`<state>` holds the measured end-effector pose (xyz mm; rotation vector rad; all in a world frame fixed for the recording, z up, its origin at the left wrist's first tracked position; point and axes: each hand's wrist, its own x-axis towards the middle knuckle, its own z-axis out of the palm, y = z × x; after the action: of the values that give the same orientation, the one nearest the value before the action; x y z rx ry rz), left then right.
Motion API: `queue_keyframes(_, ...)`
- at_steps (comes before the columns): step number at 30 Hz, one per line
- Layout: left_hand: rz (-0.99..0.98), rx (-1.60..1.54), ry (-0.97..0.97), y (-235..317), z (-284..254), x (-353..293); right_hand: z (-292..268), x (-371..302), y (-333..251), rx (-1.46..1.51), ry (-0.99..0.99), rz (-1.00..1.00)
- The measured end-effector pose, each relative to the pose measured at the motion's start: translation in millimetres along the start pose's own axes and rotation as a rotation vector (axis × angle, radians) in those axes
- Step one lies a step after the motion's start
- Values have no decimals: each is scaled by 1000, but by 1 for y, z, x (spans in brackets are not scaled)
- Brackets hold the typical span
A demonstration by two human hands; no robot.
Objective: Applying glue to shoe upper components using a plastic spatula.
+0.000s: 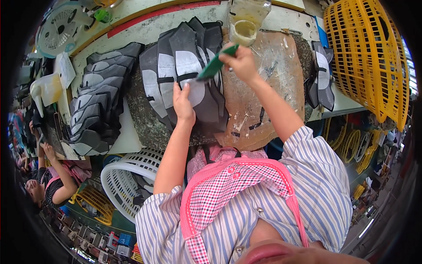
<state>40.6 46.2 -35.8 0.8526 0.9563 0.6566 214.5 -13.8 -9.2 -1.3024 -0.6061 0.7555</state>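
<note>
- In the head view, your right hand (243, 64) is clamped on a green brush (214, 64), its dark tip angled down to your left
- That tip is at a grey panel (187, 61) with a white patch and a short black strip, out in front of you
- Your left hand (183, 104) lies at this panel, fingers pointing away from you; whether it pinches an edge, you cannot tell
- The panel sits among other overlapping panels on the counter (136, 105)
- Just right of them is a brown board (263, 99), smeared with pale marks, with a pale cup (245, 32) near its far edge
- A long row of similar pieces (99, 94) overlaps on your left, and a smaller pile (322, 75) lies right of the board
- A yellow basket (358, 57) stands at far right; a white basket (104, 177) is below the counter at left
</note>
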Motion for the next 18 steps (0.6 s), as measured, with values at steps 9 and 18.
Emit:
queue_keyframes(9,-90,-174,-71,6,-9,-5,-2,-28,1,-246,-466,-92)
queue_keyframes(18,-44,-145,-64,5,-3,-2,-9,-40,3,-213,-410,-94)
